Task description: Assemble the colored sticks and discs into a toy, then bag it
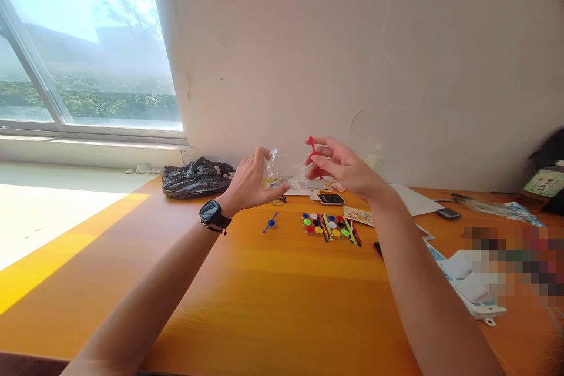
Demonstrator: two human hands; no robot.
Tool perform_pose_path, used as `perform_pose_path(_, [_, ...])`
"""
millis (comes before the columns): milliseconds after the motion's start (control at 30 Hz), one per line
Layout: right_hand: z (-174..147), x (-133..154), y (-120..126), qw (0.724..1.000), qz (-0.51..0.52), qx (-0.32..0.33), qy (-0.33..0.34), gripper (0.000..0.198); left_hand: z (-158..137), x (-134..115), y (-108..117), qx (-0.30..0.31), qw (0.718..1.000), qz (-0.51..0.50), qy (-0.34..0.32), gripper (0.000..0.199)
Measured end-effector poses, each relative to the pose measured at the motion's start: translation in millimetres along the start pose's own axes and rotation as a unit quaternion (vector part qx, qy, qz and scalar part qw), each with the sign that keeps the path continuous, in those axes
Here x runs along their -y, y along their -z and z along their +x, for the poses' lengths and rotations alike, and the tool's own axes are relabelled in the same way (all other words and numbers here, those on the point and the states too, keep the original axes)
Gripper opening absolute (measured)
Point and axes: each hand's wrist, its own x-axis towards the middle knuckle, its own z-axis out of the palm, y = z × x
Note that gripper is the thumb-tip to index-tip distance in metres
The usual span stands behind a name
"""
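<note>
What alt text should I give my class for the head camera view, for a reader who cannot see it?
A person's right hand holds up a red arrow-tipped piece while the left hand holds clear plastic. Below, a blue arrow-tipped piece and colourful discs with slim sticks lie on a wooden table.

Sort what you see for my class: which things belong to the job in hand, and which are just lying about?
Likely part of the job:
red arrow, in the right hand
clear plastic bag, at the left hand
blue arrow, on the table
coloured discs and sticks, grouped together

Seemingly just lying about:
black plastic bag
printed card
white paper
</note>
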Motion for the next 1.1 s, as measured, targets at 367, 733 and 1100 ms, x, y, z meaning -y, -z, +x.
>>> perform_pose_path(367, [-12.3, 19.7, -2.0, 0.993, -0.113, -0.020, 0.038, 0.038, -0.9, -2.4, -2.0, 0.012, 1.000, 0.005, 0.003, 0.069])
perform_pose_path(733, [-21.1, 35.0, -6.4, 0.983, -0.177, -0.003, 0.052, 0.035, -2.5, -4.6, -5.9, 0.023, 1.000, 0.014, 0.000, 0.070])
perform_pose_path(1100, [-23.8, 43.1, -19.9, 0.947, -0.289, -0.004, 0.141, 0.018, -3.5, -17.6, -10.9, 0.016, 1.000, 0.012, -0.018, 0.066])
